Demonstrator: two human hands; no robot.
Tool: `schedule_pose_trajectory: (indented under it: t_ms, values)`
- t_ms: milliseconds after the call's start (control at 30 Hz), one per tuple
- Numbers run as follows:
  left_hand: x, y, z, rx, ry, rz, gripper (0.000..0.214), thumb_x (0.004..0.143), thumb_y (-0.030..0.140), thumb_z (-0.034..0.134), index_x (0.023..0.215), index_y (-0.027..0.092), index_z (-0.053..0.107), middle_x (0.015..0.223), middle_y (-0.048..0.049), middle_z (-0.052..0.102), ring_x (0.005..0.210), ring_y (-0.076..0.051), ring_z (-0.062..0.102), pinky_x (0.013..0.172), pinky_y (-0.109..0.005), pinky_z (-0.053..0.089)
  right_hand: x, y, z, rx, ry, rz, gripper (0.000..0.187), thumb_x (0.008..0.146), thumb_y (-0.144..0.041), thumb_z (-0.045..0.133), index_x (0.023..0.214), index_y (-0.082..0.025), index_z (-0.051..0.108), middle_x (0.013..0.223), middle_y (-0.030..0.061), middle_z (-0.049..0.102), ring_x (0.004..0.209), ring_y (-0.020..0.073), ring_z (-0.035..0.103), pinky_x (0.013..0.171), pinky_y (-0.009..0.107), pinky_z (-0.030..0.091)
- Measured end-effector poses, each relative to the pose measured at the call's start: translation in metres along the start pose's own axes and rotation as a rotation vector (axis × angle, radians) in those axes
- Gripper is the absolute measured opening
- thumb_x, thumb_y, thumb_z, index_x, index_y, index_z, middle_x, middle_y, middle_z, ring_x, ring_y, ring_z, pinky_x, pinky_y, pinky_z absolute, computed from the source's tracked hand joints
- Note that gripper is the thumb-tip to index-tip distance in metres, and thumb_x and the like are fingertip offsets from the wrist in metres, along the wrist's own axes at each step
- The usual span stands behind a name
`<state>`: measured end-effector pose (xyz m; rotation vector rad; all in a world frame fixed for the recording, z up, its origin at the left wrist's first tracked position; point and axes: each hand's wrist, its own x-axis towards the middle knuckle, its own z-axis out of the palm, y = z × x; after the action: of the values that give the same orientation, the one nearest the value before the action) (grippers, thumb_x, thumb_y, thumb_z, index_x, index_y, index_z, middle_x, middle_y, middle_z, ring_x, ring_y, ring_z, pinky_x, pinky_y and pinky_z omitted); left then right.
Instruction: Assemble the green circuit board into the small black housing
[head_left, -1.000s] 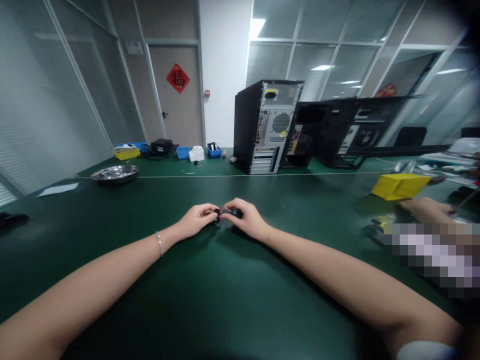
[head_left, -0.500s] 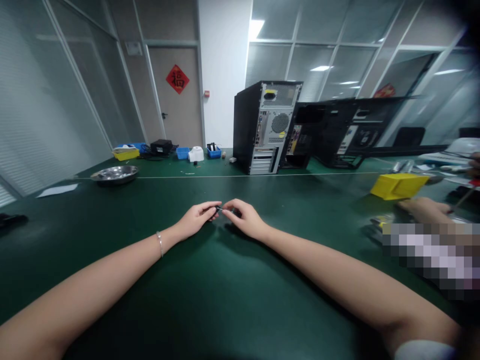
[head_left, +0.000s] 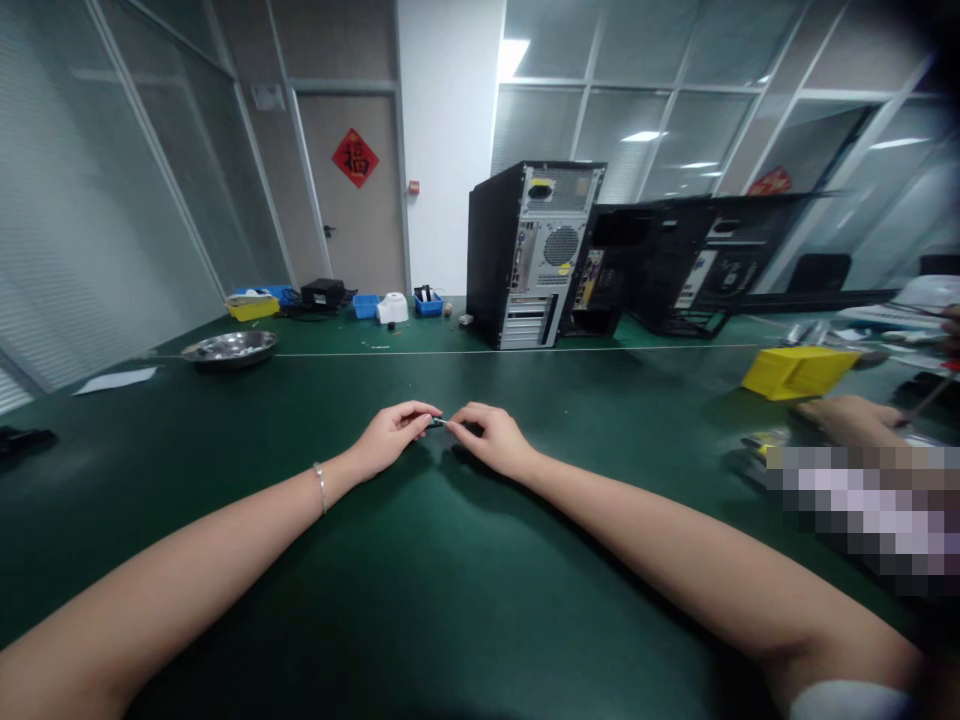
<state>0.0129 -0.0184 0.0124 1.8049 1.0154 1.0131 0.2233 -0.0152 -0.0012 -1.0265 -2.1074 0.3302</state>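
Observation:
Both my arms reach out over a dark green table. My left hand, with a thin bracelet at the wrist, and my right hand meet fingertip to fingertip at the middle of the table. Between them they pinch a small dark part with a bit of metal on it, held just above the tabletop. Fingers of both hands are curled closed on it. What the part is I cannot make out.
A black computer tower and an opened case stand at the back. A metal bowl, yellow tray and blue bins sit far left. A yellow box and another person's hand are at right.
The dark part showed more plainly between my hands a second ago; now my fingertips have closed in and cover most of it. My arms have barely moved.

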Motion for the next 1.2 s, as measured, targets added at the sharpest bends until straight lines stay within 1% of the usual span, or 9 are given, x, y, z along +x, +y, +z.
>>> schedule_pose_trajectory:
  t_ms: [333,567,800,1200]
  values:
    - [0.0,-0.001,-0.002,-0.024,0.015,-0.034,0.033,0.082,0.038,0.066,0.105,0.015,0.072,0.097,-0.009,0.073,0.082,-0.019,0.063,0.077,-0.031,0.049,-0.001,-0.001,-0.001,-0.015,0.004,-0.006,0.019,0.092,-0.03,0.058,0.084,-0.021,0.072,0.082,0.0031,0.068,0.075,0.015,0.061,0.072,0.026,0.046]
    - [0.002,-0.008,-0.005,-0.072,0.007,-0.063,0.034,0.081,0.038,0.069,0.103,0.014,0.075,0.085,-0.0078,0.073,0.072,-0.017,0.06,0.073,-0.03,0.047,0.0,0.001,-0.001,0.02,-0.009,-0.025,0.018,0.092,-0.03,0.059,0.087,-0.021,0.073,0.085,0.0031,0.069,0.078,0.015,0.062,0.073,0.026,0.046]
    - [0.004,-0.016,-0.006,-0.156,-0.02,-0.069,0.033,0.079,0.037,0.072,0.102,0.014,0.076,0.084,-0.0082,0.073,0.07,-0.015,0.058,0.071,-0.03,0.047,0.0,0.0,-0.002,0.064,-0.026,-0.051,0.019,0.092,-0.031,0.059,0.086,-0.02,0.074,0.085,0.0034,0.07,0.077,0.0152,0.063,0.072,0.026,0.047]
    - [0.004,-0.012,-0.008,-0.247,-0.058,-0.106,0.03,0.075,0.034,0.075,0.096,0.013,0.077,0.08,-0.0077,0.073,0.067,-0.014,0.057,0.069,-0.03,0.046,0.0,0.001,-0.004,0.128,-0.059,-0.098,0.022,0.093,-0.033,0.059,0.086,-0.019,0.073,0.085,0.0042,0.07,0.077,0.0153,0.063,0.074,0.028,0.048]
